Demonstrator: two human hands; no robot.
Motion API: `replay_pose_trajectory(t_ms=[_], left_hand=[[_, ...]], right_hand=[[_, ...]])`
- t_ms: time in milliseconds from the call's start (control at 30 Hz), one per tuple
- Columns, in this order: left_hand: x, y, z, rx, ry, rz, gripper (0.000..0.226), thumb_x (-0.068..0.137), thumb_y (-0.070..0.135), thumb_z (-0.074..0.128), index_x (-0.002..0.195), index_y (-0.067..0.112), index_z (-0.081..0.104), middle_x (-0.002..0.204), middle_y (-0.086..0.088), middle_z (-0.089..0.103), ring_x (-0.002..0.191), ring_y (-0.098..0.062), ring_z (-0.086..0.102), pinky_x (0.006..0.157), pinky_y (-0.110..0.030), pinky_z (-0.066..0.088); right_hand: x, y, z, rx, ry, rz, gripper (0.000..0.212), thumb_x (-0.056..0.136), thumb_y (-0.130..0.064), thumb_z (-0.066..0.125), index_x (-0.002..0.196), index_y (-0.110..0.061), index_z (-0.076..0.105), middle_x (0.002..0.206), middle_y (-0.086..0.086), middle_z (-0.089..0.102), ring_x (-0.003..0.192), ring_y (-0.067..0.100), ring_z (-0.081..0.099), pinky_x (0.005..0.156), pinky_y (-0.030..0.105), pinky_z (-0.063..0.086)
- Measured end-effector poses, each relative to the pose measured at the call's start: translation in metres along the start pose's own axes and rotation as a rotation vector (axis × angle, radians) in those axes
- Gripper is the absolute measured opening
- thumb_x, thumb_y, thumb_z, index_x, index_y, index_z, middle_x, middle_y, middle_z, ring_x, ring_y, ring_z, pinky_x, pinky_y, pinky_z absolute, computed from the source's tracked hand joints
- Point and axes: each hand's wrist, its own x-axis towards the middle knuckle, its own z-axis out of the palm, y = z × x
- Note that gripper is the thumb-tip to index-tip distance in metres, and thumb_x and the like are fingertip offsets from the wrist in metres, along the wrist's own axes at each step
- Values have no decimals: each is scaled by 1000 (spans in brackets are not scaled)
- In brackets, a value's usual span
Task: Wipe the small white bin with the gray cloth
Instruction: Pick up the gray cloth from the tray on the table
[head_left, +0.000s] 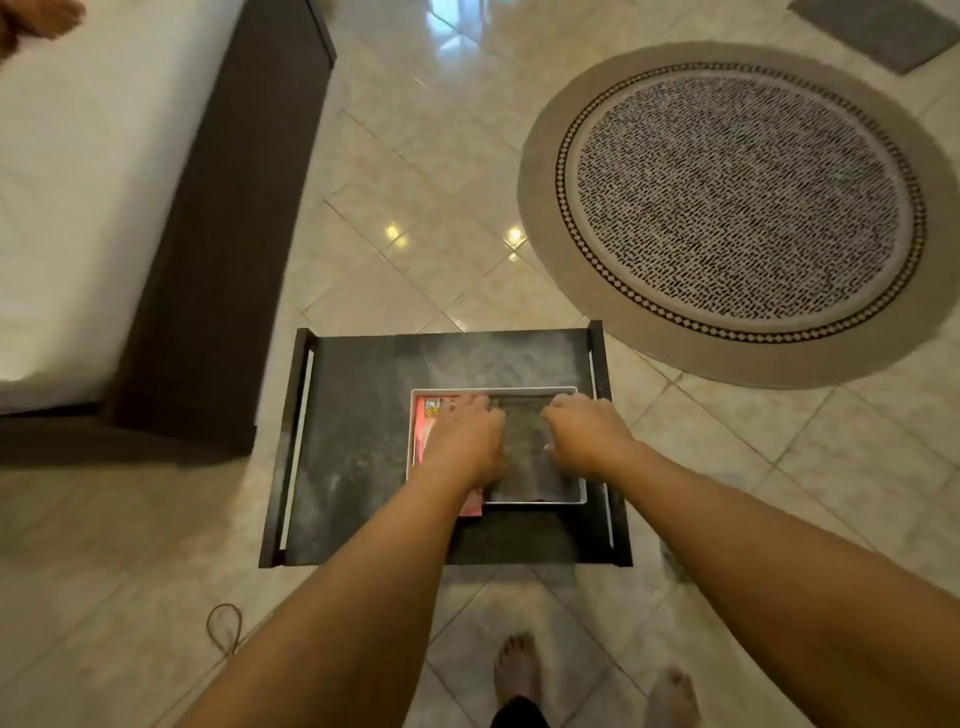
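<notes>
Feet: two bare feet (519, 670) on the tiled floor (415, 208), just short of the table.
Forearms: both bare, reaching forward and down over the table's near edge.
Table: low dark table (353, 441) with raised side rails.
Small white bin: shallow rectangular white bin (581, 488) on the table, right of centre, rim facing up.
Gray cloth: gray cloth (524, 452) lies inside the bin, covering its right part.
Red packet: red packet (423, 431) along the bin's left side, its lower end showing past the near rim.
Left hand: left hand (465, 436) over the bin's left half, fingers curled down at the cloth's left edge; grip on the cloth cannot be told.
Right hand: right hand (584, 434) over the bin's right half, fingers curled on the cloth; firm hold or mere pressing cannot be told.
Surroundings: round patterned rug (737, 208) beyond on the right; bed (78, 182) with dark frame on the left.
</notes>
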Motion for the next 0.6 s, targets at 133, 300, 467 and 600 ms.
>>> replay_pose_trajectory(t_ms=[133, 300, 467, 600], left_hand=[[29, -4, 27, 137, 48, 11, 42, 88, 34, 67, 125, 16, 59, 130, -8, 55, 124, -26, 46, 106, -42, 37], [51, -4, 52, 240, 115, -6, 50, 82, 36, 73, 123, 15, 55, 129, -10, 56, 123, -29, 47, 106, -43, 35], [56, 3, 65, 300, 150, -51, 46, 83, 26, 71, 124, 13, 55, 133, -11, 52, 129, -31, 39, 107, -48, 31], [57, 8, 67, 290, 148, -72, 37, 85, 19, 68, 121, 14, 58, 133, -9, 45, 129, -31, 35, 109, -53, 26]], right_hand=[[22, 9, 27, -76, 25, -18, 35, 88, -29, 66, 121, -19, 63, 128, 7, 55, 120, 26, 50, 107, 45, 36], [39, 11, 52, -154, 89, -42, 40, 87, -25, 66, 126, -18, 58, 132, 11, 53, 129, 30, 45, 117, 49, 24], [47, 6, 64, -139, 172, 1, 40, 91, -22, 63, 129, -15, 52, 126, 12, 56, 125, 31, 47, 116, 49, 21], [52, 5, 65, -85, 144, 59, 34, 93, -16, 58, 127, -15, 53, 125, 10, 55, 125, 28, 46, 116, 51, 16]])
